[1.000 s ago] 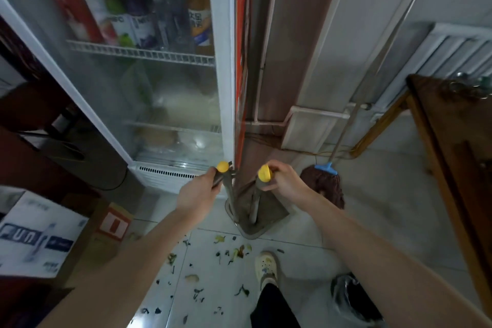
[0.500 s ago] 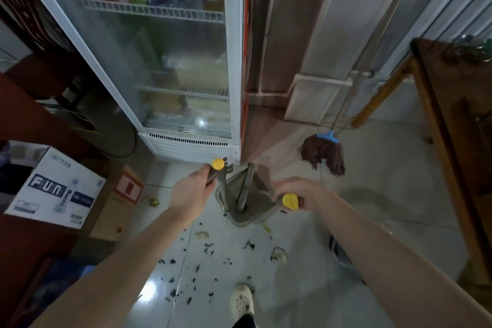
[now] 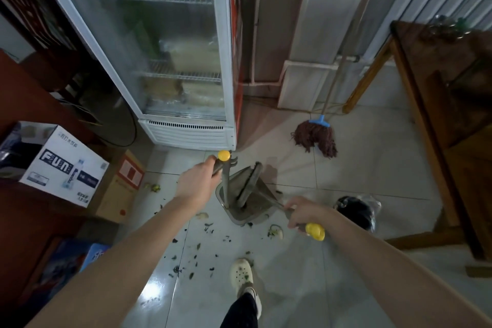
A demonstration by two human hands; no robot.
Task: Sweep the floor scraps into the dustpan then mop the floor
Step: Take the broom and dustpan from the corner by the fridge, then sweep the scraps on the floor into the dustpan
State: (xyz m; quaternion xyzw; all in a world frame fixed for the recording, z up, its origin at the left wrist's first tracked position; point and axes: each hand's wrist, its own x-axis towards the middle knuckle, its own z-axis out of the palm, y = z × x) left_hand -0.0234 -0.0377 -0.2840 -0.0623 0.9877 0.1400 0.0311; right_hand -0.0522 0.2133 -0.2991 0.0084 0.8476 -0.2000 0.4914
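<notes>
A pale tiled floor [image 3: 359, 168] seen from above, with a grey dustpan [image 3: 241, 212] standing on it near the middle of the view. Beyond the dustpan rises a tall glass-door fridge [image 3: 173, 61] with drinks on its top shelf. To the dustpan's right stands a dark wooden table [image 3: 439, 93]. To its left sits a white cardboard box [image 3: 61, 168] printed "FUN". Beyond the dustpan and to its right, a red-brown string mop [image 3: 315, 138] leans against the wall, its head on the tiles. Just right of the dustpan lies a black plastic bag [image 3: 355, 210].

The left hand [image 3: 197, 184] is curled round a yellow-capped handle [image 3: 223, 155] that runs down into the dustpan. The right hand [image 3: 303, 214] grips a second yellow-capped handle [image 3: 315, 231] slanting in from the dustpan's right, where a dark brush head [image 3: 250, 181] sits inside the pan (which handle belongs to the brush cannot be told). Dark and green scraps [image 3: 197, 247] lie scattered on the near side of the dustpan, beside a pale shoe [image 3: 241, 274].
</notes>
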